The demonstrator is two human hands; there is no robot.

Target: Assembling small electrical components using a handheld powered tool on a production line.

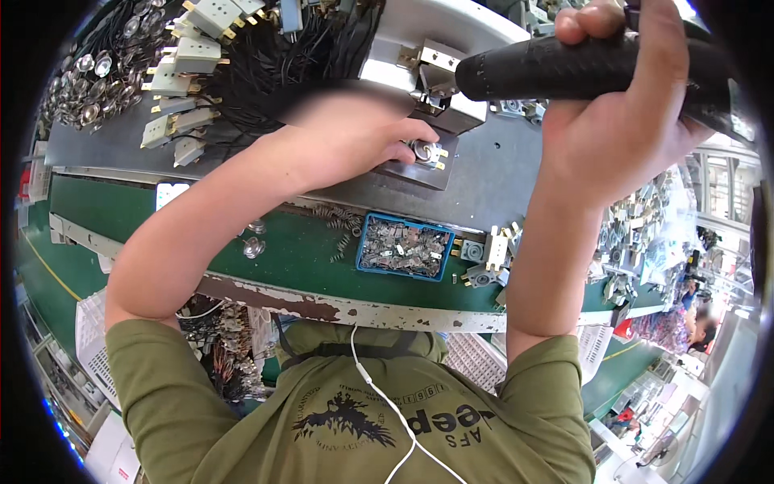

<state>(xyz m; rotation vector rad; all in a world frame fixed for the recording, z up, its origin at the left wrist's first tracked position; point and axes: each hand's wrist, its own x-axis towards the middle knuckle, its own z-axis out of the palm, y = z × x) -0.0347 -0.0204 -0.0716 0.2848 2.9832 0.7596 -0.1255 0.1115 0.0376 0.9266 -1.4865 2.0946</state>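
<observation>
The worktop [302, 266] is surfaced in green, and its chipped front edge is set just before the person's body. A grey metal plate [504, 181] is laid along its far part. On a low metal block [439, 176] on this plate, a small round component [422, 151] with gold-coloured prongs is pinched between the fingers of the left hand [343, 141]; part of this hand is blurred. A black cylindrical tool [548, 71] is gripped by the wrapped fingers of the right hand [605, 137]. The tool's end is positioned beside a metal fixture [439, 58]; whether contact is made cannot be told.

White plugs [197, 55] with black cables [258, 77] are heaped at the far left, beside piled metal discs [89, 89]. Small metal pieces are contained in a blue tray [403, 275], with loose springs [339, 219] scattered at its left. Beyond the worktop, a green floor [44, 250] is marked with a yellow line, and another person [703, 329] is seen at far right.
</observation>
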